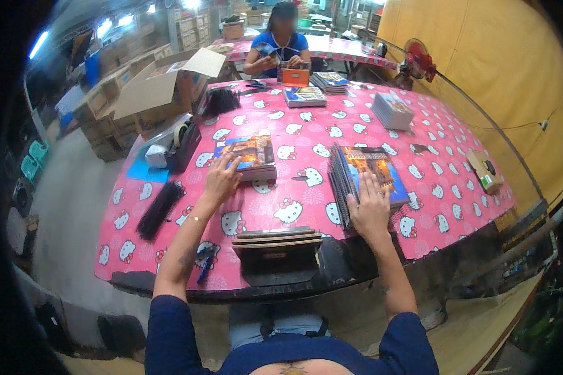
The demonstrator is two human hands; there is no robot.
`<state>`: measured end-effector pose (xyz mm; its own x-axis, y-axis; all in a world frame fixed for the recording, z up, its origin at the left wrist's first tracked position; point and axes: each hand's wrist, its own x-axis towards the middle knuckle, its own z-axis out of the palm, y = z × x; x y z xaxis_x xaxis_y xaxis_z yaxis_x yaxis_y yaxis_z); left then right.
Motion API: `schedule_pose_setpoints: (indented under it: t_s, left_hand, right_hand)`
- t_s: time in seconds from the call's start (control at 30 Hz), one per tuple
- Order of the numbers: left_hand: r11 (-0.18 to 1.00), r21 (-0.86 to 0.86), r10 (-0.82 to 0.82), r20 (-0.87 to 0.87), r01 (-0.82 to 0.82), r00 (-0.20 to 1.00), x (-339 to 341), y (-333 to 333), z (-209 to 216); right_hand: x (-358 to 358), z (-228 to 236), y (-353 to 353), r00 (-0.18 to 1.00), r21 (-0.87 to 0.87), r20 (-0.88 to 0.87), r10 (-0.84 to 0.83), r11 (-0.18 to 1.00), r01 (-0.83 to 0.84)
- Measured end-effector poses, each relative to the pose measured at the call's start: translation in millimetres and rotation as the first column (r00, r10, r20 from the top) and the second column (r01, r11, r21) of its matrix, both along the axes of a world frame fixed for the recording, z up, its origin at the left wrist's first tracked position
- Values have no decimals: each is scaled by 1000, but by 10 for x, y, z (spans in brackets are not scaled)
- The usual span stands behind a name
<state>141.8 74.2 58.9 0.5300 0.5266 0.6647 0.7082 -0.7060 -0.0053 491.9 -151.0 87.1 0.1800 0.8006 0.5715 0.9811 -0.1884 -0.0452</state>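
Observation:
My left hand point(223, 180) rests with fingers stretched on the near left corner of a stack of printed sheets point(256, 152) with a dark orange and blue top. To the right, my right hand point(370, 205) lies flat, fingers extended, on a stack of spiral-bound books point(381, 161) with blue and orange covers; black coils show along its left side. Between my forearms, at the table's near edge, stands a dark slotted block point(276, 257). Blue-handled pliers point(204, 267) lie beside my left forearm, and a bundle of black binding coils point(159, 210) sits farther left.
On the pink patterned table point(306, 200), a black holder with tape point(180, 140) stands at left, near an open carton point(162, 87). More book stacks point(393, 111) lie toward the back. A small cardboard box point(483, 172) sits at right. Another person point(284, 47) handles papers across the table.

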Motion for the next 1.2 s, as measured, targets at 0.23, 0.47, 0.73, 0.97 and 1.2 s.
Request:
schedule_pose_setpoints:
  t_s: [0.23,0.47,0.73,0.97,1.2]
  left_hand:
    - [996,56,-58,-128,65,990,-104,516,-462]
    - [979,-195,-67,-4,65,998,-45,300,-127]
    - [936,-344,-74,3,71,997,-164,429,-57]
    - [913,-406,-58,-31,41,998,-145,499,-22]
    - [920,-391,20,-37,-33,999,-65,419,121]
  right_hand:
    - [-38,-23,77,996,243,11,88,966,-88]
    - [329,-110,89,968,547,59,244,804,-236]
    - [327,-131,129,963,535,62,263,805,-254]
    - [22,-42,-6,960,593,53,275,765,-252]
    - [-959,-179,-233,626,388,-337,704,709,-589]
